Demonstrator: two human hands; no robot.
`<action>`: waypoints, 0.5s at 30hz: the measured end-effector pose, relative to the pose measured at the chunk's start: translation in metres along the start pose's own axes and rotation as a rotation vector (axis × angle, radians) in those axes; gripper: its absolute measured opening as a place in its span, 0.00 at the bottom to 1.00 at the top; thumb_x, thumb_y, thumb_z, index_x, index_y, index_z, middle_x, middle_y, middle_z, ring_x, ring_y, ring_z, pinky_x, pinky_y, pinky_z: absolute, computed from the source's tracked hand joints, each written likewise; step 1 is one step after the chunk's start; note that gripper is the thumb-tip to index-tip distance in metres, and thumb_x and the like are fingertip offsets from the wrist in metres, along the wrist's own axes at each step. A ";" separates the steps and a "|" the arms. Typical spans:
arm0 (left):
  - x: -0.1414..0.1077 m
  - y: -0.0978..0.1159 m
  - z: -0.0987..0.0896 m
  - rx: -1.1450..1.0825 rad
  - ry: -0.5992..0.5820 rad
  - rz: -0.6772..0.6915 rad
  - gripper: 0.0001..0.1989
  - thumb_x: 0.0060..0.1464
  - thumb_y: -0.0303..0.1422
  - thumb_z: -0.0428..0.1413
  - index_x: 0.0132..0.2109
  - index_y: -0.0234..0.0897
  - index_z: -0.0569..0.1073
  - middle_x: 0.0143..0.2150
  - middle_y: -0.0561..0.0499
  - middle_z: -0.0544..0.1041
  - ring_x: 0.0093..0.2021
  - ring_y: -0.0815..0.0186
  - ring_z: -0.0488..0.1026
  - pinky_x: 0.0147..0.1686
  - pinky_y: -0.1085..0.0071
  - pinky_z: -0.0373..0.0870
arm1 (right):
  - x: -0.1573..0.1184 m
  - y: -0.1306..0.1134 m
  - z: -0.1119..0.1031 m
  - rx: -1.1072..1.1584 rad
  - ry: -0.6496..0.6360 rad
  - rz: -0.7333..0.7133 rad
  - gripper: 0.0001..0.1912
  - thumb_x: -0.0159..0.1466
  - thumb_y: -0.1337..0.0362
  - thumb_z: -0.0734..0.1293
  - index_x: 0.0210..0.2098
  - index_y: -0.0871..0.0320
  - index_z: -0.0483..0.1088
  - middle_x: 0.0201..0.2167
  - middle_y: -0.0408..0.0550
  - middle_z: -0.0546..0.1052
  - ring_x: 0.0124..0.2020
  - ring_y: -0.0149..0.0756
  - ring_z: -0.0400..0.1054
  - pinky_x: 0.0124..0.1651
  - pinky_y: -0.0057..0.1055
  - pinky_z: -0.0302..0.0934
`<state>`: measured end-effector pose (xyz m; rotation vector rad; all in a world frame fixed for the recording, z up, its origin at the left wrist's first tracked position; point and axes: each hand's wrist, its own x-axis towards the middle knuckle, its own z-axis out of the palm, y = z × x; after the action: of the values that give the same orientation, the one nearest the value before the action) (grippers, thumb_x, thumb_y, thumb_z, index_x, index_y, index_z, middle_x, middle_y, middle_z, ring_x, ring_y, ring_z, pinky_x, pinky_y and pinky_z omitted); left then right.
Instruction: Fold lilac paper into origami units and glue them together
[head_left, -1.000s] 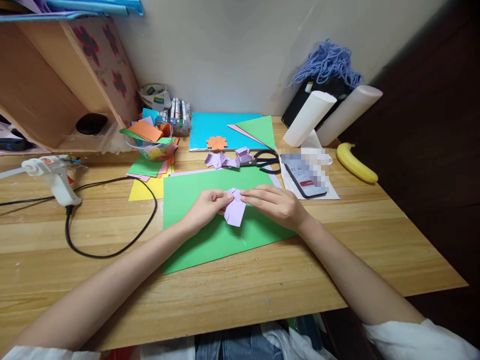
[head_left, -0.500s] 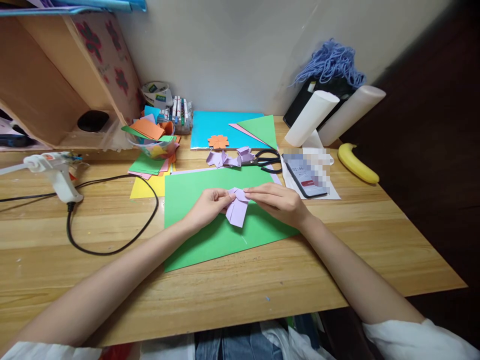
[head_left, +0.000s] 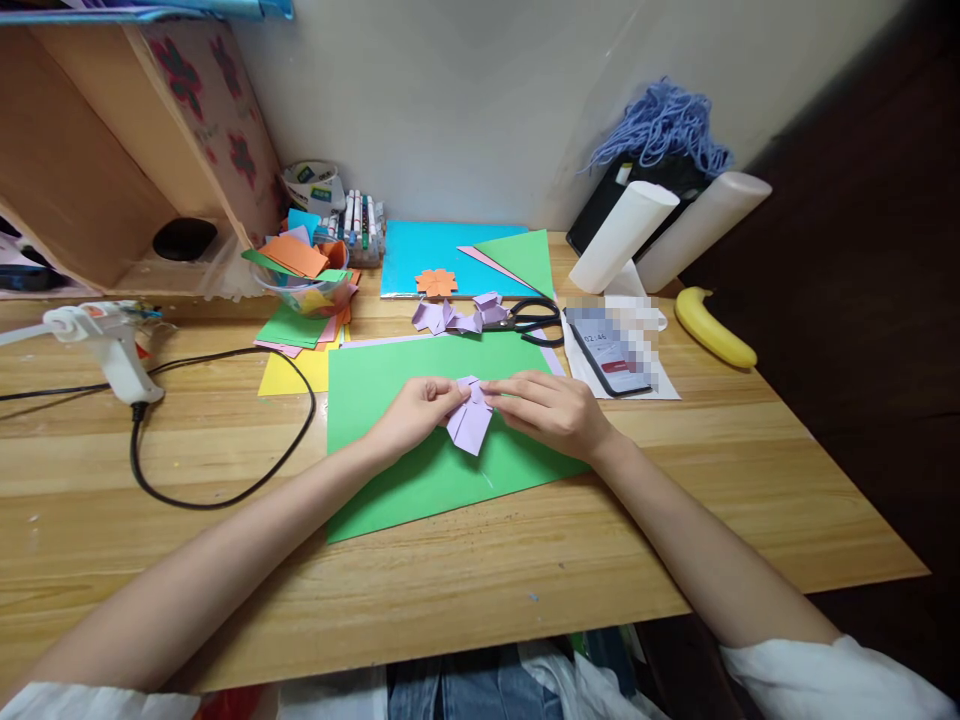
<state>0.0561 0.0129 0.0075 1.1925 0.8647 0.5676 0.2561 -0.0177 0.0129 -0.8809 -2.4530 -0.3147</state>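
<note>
A folded purple paper is held above the green sheet near the middle of the view. My left hand pinches its upper left side between thumb and fingers. On the other side, my right hand has its fingers pressed together on the paper's upper right edge. Behind the green sheet lie folded purple pieces beside black-handled scissors. An orange paper flower rests on a blue sheet.
A white glue gun with a looping black cable stands at left, near a tub of paper scraps. At right are a phone, a banana and white rolls. A cardboard box occupies the back left.
My right hand has shifted slightly left, and its fingers are bent more over the purple paper. The paper's lower end has swung slightly left. My left hand has hardly moved.
</note>
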 end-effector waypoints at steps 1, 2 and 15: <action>0.000 0.000 0.000 0.005 -0.003 0.003 0.18 0.46 0.45 0.56 0.28 0.30 0.69 0.22 0.56 0.65 0.22 0.75 0.58 0.23 0.77 0.51 | 0.000 0.000 0.000 -0.008 0.004 -0.005 0.09 0.61 0.71 0.61 0.38 0.56 0.71 0.42 0.44 0.77 0.36 0.33 0.70 0.34 0.29 0.64; 0.000 0.000 0.000 0.014 -0.003 0.008 0.18 0.47 0.45 0.55 0.27 0.30 0.69 0.21 0.56 0.65 0.21 0.75 0.57 0.22 0.77 0.51 | 0.000 -0.001 0.000 -0.016 0.010 -0.013 0.09 0.61 0.71 0.61 0.38 0.56 0.71 0.41 0.43 0.77 0.36 0.33 0.70 0.34 0.29 0.64; -0.002 0.000 0.000 0.086 0.057 0.033 0.19 0.46 0.43 0.57 0.21 0.32 0.64 0.17 0.59 0.57 0.19 0.76 0.51 0.20 0.76 0.45 | 0.000 -0.002 0.000 -0.048 0.039 -0.044 0.09 0.60 0.72 0.63 0.38 0.57 0.71 0.41 0.43 0.77 0.35 0.32 0.70 0.31 0.28 0.64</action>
<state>0.0554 0.0112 0.0076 1.2759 0.9268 0.5990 0.2553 -0.0192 0.0127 -0.8341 -2.4407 -0.4041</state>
